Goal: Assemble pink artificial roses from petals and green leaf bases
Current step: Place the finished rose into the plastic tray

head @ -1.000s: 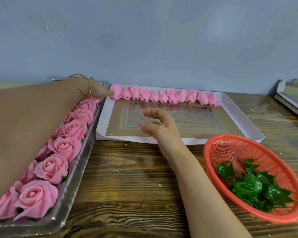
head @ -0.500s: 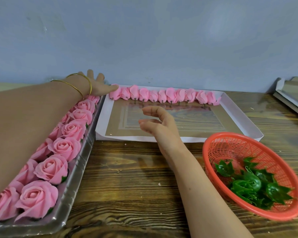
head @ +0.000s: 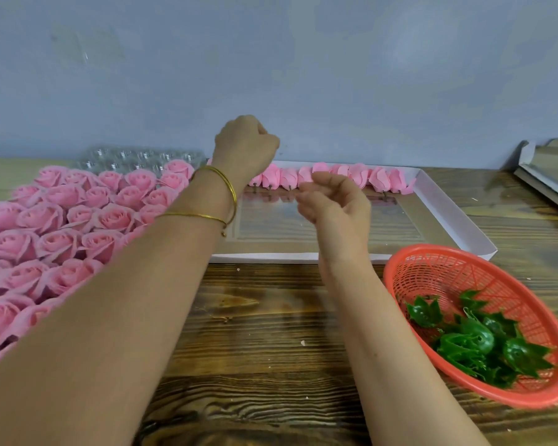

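A shallow white box (head: 455,220) lies on the wooden table (head: 255,333), with a row of pink petal buds (head: 356,173) along its far edge. Above the box's far left corner the left hand (head: 245,146) is raised with its fingers curled tight; I cannot tell whether it grips anything. Over the box's middle the right hand (head: 335,207) hangs loosely curled, holding nothing. Finished pink roses (head: 62,220) crowd left of the box. Just right of its near corner a red basket (head: 432,268) holds green leaf bases (head: 477,342).
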`<act>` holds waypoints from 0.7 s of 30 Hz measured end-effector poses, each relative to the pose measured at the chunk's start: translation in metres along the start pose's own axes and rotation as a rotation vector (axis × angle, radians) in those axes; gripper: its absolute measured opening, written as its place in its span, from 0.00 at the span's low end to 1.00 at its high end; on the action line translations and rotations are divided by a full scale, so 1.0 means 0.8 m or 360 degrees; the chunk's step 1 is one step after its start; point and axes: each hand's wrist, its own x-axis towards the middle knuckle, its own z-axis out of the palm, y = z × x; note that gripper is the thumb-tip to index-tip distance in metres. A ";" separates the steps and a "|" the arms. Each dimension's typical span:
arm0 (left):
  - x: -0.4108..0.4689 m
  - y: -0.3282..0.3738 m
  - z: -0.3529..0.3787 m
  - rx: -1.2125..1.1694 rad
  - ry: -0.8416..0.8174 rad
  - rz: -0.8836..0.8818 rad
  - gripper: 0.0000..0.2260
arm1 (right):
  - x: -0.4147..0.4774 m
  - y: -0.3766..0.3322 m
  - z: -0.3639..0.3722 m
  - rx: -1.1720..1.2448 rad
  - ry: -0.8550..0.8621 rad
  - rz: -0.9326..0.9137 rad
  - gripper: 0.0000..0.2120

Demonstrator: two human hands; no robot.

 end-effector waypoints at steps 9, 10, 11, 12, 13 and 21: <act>-0.083 0.003 0.026 -0.0559 0.0390 -0.0069 0.06 | 0.049 -0.094 -0.017 0.0533 0.0409 0.0279 0.09; -0.091 0.000 0.029 -0.0574 0.0410 -0.0070 0.06 | 0.060 -0.106 -0.020 0.0570 0.0398 0.0305 0.09; -0.097 -0.003 0.032 -0.0593 0.0430 -0.0067 0.06 | 0.071 -0.116 -0.023 0.0574 0.0378 0.0311 0.08; -0.104 -0.007 0.035 -0.0606 0.0451 -0.0052 0.07 | 0.082 -0.125 -0.026 0.0532 0.0352 0.0305 0.08; -0.110 -0.010 0.037 -0.0608 0.0474 -0.0020 0.07 | 0.095 -0.132 -0.028 0.0462 0.0336 0.0298 0.08; -0.137 -0.031 0.051 -0.0694 0.0677 0.0115 0.08 | 0.198 -0.129 -0.068 -0.0272 0.0528 0.0376 0.12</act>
